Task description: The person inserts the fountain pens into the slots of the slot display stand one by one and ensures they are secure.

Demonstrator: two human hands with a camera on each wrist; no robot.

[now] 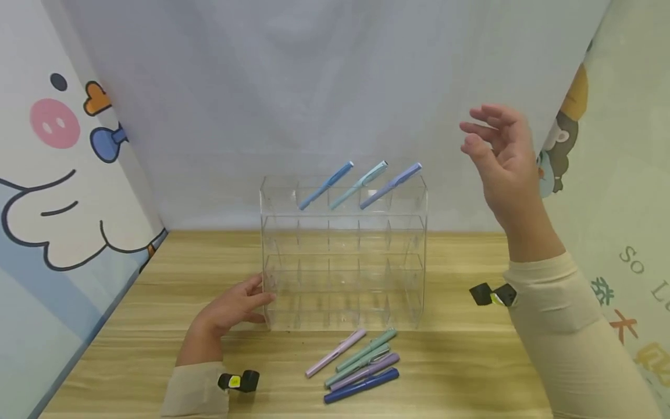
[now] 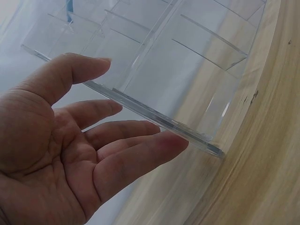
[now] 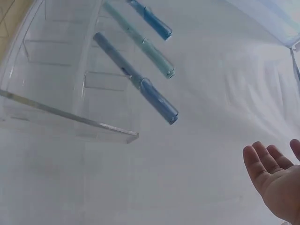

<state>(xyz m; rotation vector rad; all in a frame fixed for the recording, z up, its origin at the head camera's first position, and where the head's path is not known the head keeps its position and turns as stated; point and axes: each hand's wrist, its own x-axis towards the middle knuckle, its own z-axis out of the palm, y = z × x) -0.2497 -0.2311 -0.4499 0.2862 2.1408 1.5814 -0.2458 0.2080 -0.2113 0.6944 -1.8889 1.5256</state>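
Evidently, nothing is held in the right hand [image 1: 505,160]: its fingers are loosely bent and parted, raised in the air at two o'clock from the clear rack [image 1: 343,216]. At eight o'clock, the left hand [image 1: 230,309] has thumb and fingers well spread and relaxed, its tips at the edge of the side panel [image 2: 154,116]; they seem to touch it, though how firmly I cannot tell.

Beyond the hands, three pens lean in the rack's top row, upper ends toward two o'clock: a blue pen [image 1: 325,186], an aqua pen [image 1: 359,186] and a periwinkle pen [image 1: 390,187]. At six o'clock from the rack, five more lie on the table [image 1: 460,355]: a pink pen [image 1: 335,353], an upper sage pen [image 1: 366,350], a lower sage pen [image 1: 357,367], a purple pen [image 1: 364,373] and a navy pen [image 1: 362,386]. I would judge the work under half done, with three pens racked and five left.

Only the head view shows that loose group. The left wrist view gives the spread thumb and the panel's edge up close, with just a sliver of blue near eleven o'clock; the right wrist view shows the clips on the racked pens, which stand well apart from the hand at four o'clock.
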